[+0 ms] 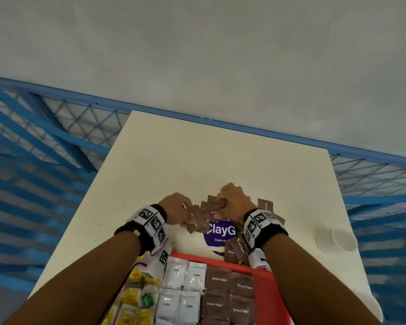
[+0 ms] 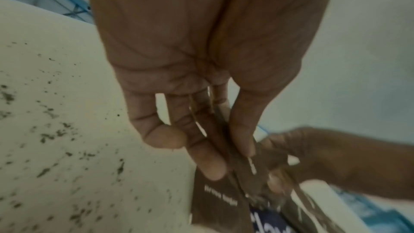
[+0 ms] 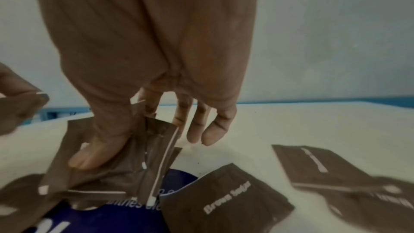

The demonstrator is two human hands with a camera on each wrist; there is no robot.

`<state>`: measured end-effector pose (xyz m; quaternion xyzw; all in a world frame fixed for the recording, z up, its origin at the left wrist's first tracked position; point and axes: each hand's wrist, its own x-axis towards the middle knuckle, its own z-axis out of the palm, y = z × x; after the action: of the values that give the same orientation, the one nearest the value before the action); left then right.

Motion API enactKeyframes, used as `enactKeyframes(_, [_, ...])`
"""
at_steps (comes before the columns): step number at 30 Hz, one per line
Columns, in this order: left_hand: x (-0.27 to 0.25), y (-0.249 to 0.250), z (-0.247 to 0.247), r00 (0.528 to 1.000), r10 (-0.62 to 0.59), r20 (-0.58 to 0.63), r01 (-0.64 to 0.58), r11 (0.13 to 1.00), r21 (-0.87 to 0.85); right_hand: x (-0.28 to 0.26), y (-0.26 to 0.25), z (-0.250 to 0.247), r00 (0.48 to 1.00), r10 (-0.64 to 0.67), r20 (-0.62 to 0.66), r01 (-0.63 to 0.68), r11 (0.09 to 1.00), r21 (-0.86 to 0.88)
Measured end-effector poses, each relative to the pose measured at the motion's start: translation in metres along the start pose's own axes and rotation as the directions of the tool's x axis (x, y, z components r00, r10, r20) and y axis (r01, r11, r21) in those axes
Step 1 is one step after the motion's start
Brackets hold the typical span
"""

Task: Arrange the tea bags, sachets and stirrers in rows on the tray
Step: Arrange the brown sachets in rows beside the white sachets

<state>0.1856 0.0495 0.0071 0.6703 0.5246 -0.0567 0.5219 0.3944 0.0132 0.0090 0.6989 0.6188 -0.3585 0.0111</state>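
on the red tray (image 1: 271, 285) we see white coffee sachets (image 1: 182, 289) and brown sugar sachets (image 1: 230, 294) lying flat in rows, with yellow tea bags (image 1: 136, 299) at their left. a bunch of brown sachets (image 1: 203, 215) is held above the table; more sachets lie loose (image 3: 226, 199) beyond the tray.

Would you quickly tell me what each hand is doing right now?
Left hand: pinching brown sugar sachets.
Right hand: gripping more of those sachets.
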Motion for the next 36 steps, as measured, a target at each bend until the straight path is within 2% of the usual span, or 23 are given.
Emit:
enactKeyframes(3, [0.005, 0.002, 0.019, 0.988, -0.024, -0.154, 0.054, 0.979, 0.197, 0.007, -0.002, 0.001, 0.999, -0.021, 0.046, 0.023, 0.999, -0.022])
enactKeyframes(6, [0.009, 0.000, 0.036, 0.977, -0.035, -0.212, 0.075, 0.980, 0.182, 0.008, 0.001, 0.006, 0.999, -0.020, 0.025, 0.021, 1.000, -0.016])
enactKeyframes(12, [0.011, 0.006, 0.046, 0.983, -0.019, -0.181, 0.091, 0.913, 0.399, 0.003, 0.009, 0.020, 0.998, -0.043, -0.036, 0.043, 0.999, -0.021])
enactKeyframes(15, [0.011, 0.007, 0.047, 0.991, -0.047, -0.128, 0.096, 0.910, 0.403, 0.004, 0.009, 0.021, 0.999, -0.034, -0.043, 0.028, 0.991, -0.133])
enactKeyframes(17, [0.007, 0.009, 0.040, 0.995, -0.064, -0.073, 0.083, 0.949, 0.305, 0.003, 0.007, 0.019, 0.997, -0.066, -0.040, 0.056, 0.976, -0.209])
enactKeyframes(19, [0.000, 0.008, 0.028, 0.997, -0.070, -0.038, 0.075, 0.985, 0.154, 0.005, 0.005, 0.017, 0.997, -0.074, -0.015, 0.069, 0.978, -0.199])
enactKeyframes(22, [-0.015, 0.004, 0.009, 0.997, -0.042, -0.072, 0.031, 0.989, -0.146, 0.009, 0.001, 0.013, 0.998, -0.050, 0.028, 0.054, 0.988, -0.144])
enactKeyframes(23, [-0.022, 0.004, 0.005, 0.996, -0.026, -0.089, 0.000, 0.961, -0.277, 0.009, -0.002, 0.013, 0.998, -0.038, 0.042, 0.043, 0.990, -0.136])
enactKeyframes(26, [-0.042, 0.006, -0.004, 0.994, 0.000, -0.111, -0.070, 0.777, -0.625, 0.008, -0.003, 0.017, 0.998, -0.044, 0.047, 0.048, 0.993, -0.107])
enactKeyframes(29, [-0.055, 0.005, -0.008, 0.996, 0.003, -0.092, -0.068, 0.698, -0.713, 0.001, -0.001, 0.024, 0.997, -0.074, 0.024, 0.074, 0.997, -0.013])
enactKeyframes(32, [-0.061, -0.002, -0.004, 0.997, -0.048, -0.063, -0.022, 0.603, -0.797, -0.009, 0.003, 0.025, 0.995, -0.097, -0.029, 0.099, 0.992, 0.078])
enactKeyframes(36, [-0.068, -0.006, 0.008, 0.996, -0.087, -0.031, 0.014, 0.473, -0.881, -0.030, 0.009, 0.018, 0.995, 0.002, -0.098, 0.022, 0.969, 0.245])
